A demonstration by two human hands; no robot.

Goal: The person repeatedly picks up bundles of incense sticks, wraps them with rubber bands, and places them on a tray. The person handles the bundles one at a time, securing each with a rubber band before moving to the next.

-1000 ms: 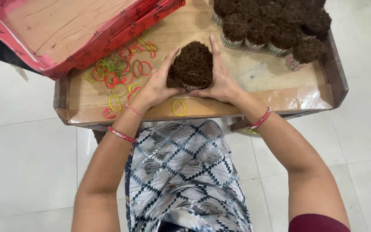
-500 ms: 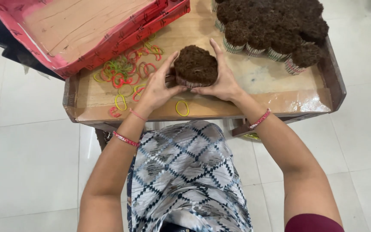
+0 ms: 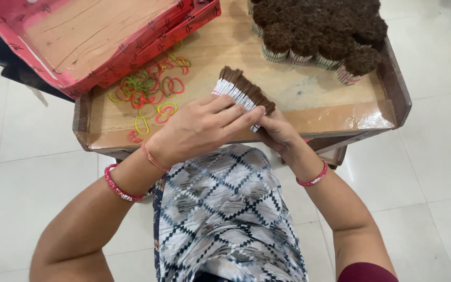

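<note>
While both hands close around it, the bundle of sticks lies tilted on its side above the near edge of the table, its dark brown tips pointing up and to the right. The left hand covers the bundle from above with fingers wrapped over its lower end; the right hand cups it from beneath, so both hold the one bundle. Judged from this grip, the sticks could fan out or slip free, since no band is visible around them and the far end is unsupported; a loosened squeeze would spill them over the table edge. The bundle shows thin pale shafts, tightly packed, capped by brown coated ends. Coloured rubber bands lie scattered to the left, beside a red tray; finished upright bundles stand clustered at the far right corner.
</note>
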